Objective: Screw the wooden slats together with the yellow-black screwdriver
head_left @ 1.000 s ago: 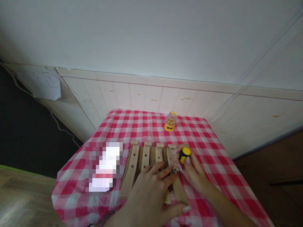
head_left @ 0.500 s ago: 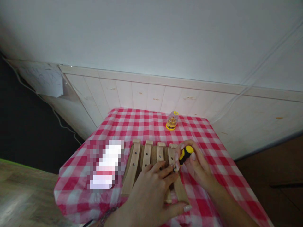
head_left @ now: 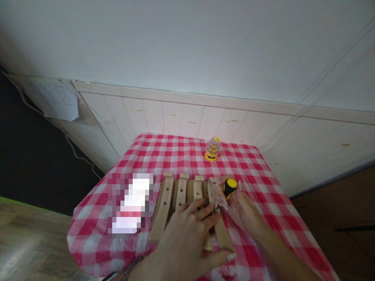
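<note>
A wooden rack point(head_left: 159, 224) of curved slats on a board, with dark screw heads in the slats, rests on the checked tablecloth. My left hand point(head_left: 187, 234) lies across its middle and right slats, fingers stretched out and thumb spread toward the near edge. Its fingertips reach the screwdriver's shaft on the rightmost slat point(head_left: 224, 236). My right hand point(head_left: 238, 210) is closed round a yellow and black screwdriver point(head_left: 230, 188), held tilted with its metal shaft down against that slat. Fingers hide the exact contact of the tip.
A clear, yellow-rimmed case of screwdriver bits point(head_left: 212, 150) stands toward the back of the table. Left of the rack lies a pixelated white object point(head_left: 131, 205). The red-and-white tablecloth point(head_left: 172, 146) reaches the white panelled wall point(head_left: 187, 117) behind.
My right hand's fingers have shifted round the screwdriver handle, the thumb moving up along its right side. The handle tilts slightly differently. My left hand stays in place.
</note>
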Demonstrator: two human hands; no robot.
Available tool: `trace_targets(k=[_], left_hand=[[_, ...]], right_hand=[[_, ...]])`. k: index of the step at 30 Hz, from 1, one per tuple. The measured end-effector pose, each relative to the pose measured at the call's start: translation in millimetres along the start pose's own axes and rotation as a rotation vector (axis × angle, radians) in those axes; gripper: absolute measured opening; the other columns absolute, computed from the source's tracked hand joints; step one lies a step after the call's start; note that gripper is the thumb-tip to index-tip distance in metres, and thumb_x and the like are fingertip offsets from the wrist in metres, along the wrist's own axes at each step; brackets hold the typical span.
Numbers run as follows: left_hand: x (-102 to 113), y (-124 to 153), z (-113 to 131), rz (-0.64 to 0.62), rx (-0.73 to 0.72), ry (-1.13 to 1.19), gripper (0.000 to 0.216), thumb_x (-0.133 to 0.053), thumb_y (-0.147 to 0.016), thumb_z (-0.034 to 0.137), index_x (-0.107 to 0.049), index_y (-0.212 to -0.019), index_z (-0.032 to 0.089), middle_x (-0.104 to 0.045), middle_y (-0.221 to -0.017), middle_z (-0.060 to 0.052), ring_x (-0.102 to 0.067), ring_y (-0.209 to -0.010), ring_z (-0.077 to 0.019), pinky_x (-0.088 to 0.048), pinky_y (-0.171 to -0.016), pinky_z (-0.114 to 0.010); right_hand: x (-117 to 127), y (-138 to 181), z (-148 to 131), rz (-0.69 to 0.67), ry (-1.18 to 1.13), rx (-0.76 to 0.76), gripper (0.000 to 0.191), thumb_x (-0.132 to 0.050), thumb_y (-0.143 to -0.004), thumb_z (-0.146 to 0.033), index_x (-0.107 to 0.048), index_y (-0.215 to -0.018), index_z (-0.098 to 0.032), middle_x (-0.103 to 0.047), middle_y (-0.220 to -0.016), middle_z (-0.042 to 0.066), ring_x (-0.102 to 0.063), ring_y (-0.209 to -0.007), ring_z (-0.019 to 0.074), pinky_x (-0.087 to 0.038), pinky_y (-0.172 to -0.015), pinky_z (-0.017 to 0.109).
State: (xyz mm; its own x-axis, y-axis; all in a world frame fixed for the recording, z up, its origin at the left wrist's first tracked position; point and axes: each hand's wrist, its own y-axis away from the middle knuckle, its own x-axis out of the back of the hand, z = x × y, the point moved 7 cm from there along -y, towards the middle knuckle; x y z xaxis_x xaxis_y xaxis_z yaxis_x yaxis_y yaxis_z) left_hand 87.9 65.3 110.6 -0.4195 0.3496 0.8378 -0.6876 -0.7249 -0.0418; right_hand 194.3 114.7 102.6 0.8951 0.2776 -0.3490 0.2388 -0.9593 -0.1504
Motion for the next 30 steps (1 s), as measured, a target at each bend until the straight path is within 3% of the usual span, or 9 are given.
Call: trace_targets(k=[7, 14, 17, 20, 22, 30], left_hand=[[2, -1, 1, -0.005, 0.01, 0.005, 0.062, -0.067, -0.087, 0.067, -0.068, -0.13, 0.023, -0.069, -0.137, -0.005, -0.054, -0.134, -0.0342, -0.046, -0.109, -0.051], [0, 0, 1, 0.009, -0.015, -0.023, 0.065, -0.061, -0.089, 0.071, -0.066, -0.134, 0.024, -0.062, -0.145, -0.006, -0.051, -0.138, -0.0354, -0.048, -0.108, -0.051], [-1, 0, -1, 0.004, -0.011, -0.023, 0.067, -0.06, -0.089, 0.072, -0.065, -0.134, 0.024, -0.063, -0.145, -0.005, -0.051, -0.137, -0.0355, -0.048, -0.108, -0.052], [-2, -1, -1, 0.011, -0.012, -0.017, 0.066, -0.062, -0.088, 0.071, -0.065, -0.134, 0.025, -0.063, -0.145, -0.004, -0.052, -0.136, -0.0346, -0.048, -0.108, -0.051], [-1, -1, -1, 0.013, -0.014, -0.007, 0.065, -0.063, -0.088, 0.071, -0.065, -0.134, 0.025, -0.064, -0.144, -0.003, -0.052, -0.136, -0.0344, -0.047, -0.108, -0.051], [1, 0, 1, 0.022, -0.012, 0.014, 0.06, -0.065, -0.088, 0.069, -0.068, -0.128, 0.025, -0.066, -0.14, -0.004, -0.052, -0.136, -0.0334, -0.046, -0.11, -0.052]], right_hand=[[3, 8, -8, -0.116, 0.122, 0.112, 0.034, -0.047, -0.1, -0.059, -0.056, -0.1, -0.027, -0.058, -0.073, 0.0, -0.057, -0.065, 0.0189, -0.053, -0.064, 0.035], [7, 7, -5, -0.006, 0.099, 0.15, 0.03, -0.058, -0.095, -0.058, -0.054, -0.098, -0.029, -0.045, -0.065, -0.005, -0.037, -0.053, 0.0143, -0.04, -0.053, 0.029], [8, 5, -2, 0.042, 0.029, 0.109, 0.036, -0.056, -0.093, -0.064, -0.056, -0.106, -0.031, -0.041, -0.063, -0.006, -0.032, -0.05, 0.0143, -0.037, -0.05, 0.028], [8, 4, 2, 0.04, -0.002, 0.052, 0.045, -0.044, -0.095, -0.07, -0.059, -0.111, -0.031, -0.043, -0.065, -0.004, -0.038, -0.053, 0.0164, -0.041, -0.05, 0.03], [8, 5, 4, 0.017, 0.0, 0.039, 0.041, -0.045, -0.097, -0.067, -0.06, -0.105, -0.03, -0.044, -0.066, -0.003, -0.041, -0.054, 0.0169, -0.045, -0.052, 0.03], [5, 8, -13, -0.112, 0.101, 0.184, 0.024, -0.048, -0.103, -0.051, -0.058, -0.105, -0.03, -0.058, -0.083, 0.001, -0.057, -0.069, 0.0181, -0.054, -0.066, 0.035]])
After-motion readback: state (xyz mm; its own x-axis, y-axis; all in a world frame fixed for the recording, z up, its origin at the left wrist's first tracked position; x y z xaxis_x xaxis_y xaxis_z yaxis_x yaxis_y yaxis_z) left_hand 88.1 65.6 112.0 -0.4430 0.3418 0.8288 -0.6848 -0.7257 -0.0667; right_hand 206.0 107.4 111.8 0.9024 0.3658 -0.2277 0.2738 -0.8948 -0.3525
